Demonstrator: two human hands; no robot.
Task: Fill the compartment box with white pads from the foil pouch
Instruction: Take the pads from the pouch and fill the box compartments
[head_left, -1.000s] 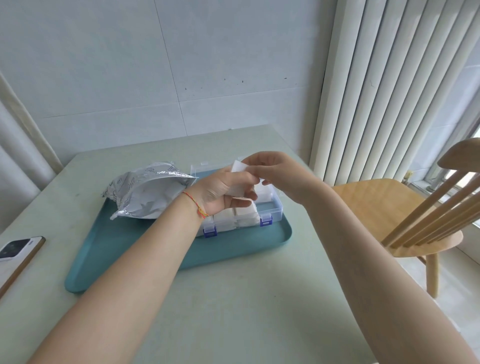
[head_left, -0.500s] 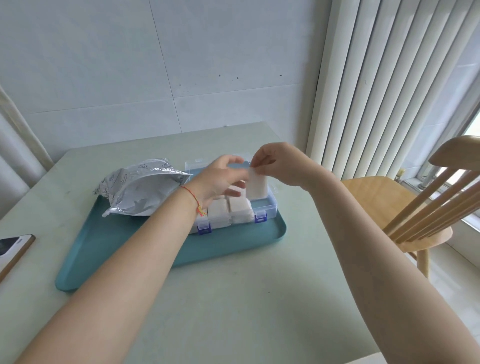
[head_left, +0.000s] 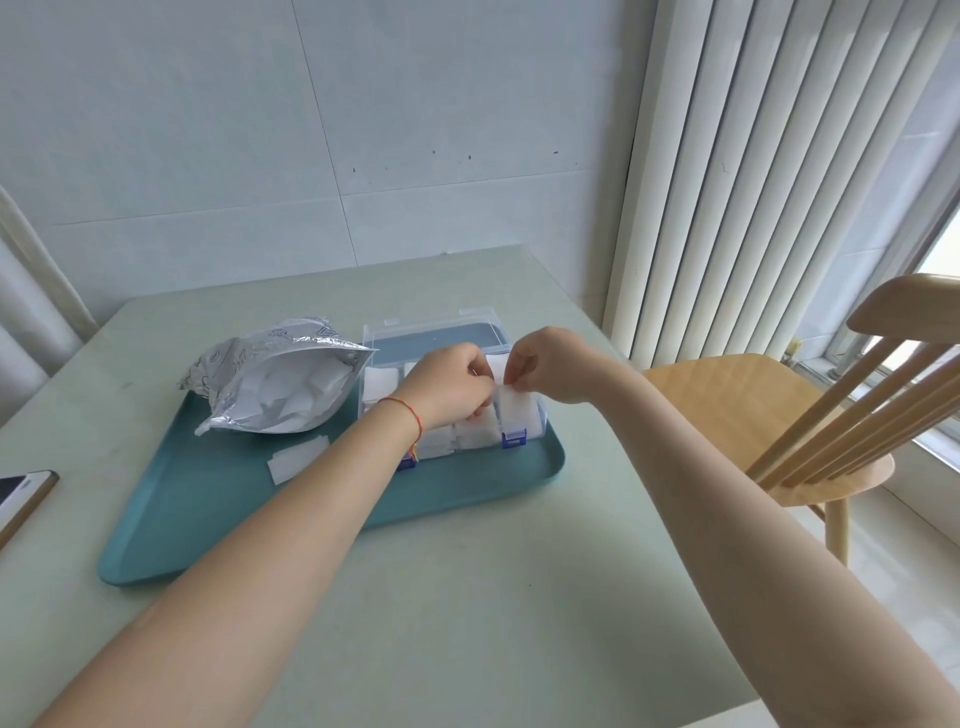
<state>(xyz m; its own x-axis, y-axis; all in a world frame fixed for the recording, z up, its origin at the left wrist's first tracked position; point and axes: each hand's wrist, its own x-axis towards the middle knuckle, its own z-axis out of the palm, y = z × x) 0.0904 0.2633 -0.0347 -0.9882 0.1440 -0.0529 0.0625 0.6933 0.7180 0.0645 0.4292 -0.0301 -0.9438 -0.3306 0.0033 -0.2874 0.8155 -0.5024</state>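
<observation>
Resting on pale green table (head_left: 467, 597), teal tray (head_left: 208, 519); both hands' grip pinching white pad (head_left: 511, 402).

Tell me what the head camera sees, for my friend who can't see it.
Two bare hands, left hand and right hand, pinch a white square pad over a clear plastic compartment box on a teal tray. An open silver foil pouch lies beside it.

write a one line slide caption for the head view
Both hands tuck a white pad into the clear box on a teal tray.
</observation>
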